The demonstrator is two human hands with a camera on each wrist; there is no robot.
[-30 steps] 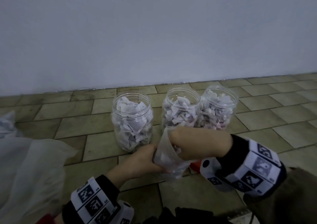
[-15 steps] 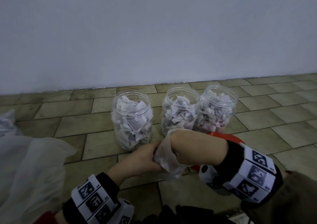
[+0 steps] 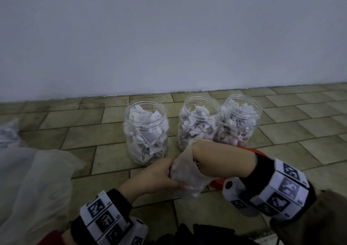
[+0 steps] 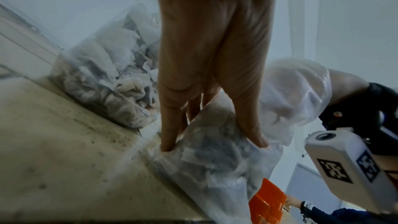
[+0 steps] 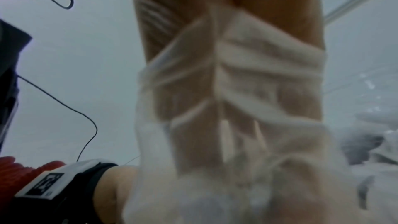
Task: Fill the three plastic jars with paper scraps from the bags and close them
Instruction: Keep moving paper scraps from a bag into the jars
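Observation:
Three clear plastic jars stand open against the wall, each holding paper scraps: the left jar (image 3: pixel 146 132), the middle jar (image 3: pixel 197 124) and the right jar (image 3: pixel 240 122). In front of them my left hand (image 3: pixel 174 177) grips a small clear plastic bag (image 3: pixel 187 184) from outside, thumb and fingers pinching its lower part (image 4: pixel 213 144). My right hand (image 3: pixel 189 156) is pushed inside that bag up to the wrist. Through the film (image 5: pixel 237 134) its fingers point down toward the scraps, but their tips are blurred and hidden.
A red lid (image 3: pixel 216 183) lies on the tiled floor under my right wrist. A large pale plastic bag (image 3: pixel 32 188) sits at the left edge. The wall runs close behind the jars. Bare tiles lie to the right of the jars.
My right hand has slid a little deeper into the bag and the bag has bunched up around it. The left hand keeps its grip. The red lid now shows behind the right wrist.

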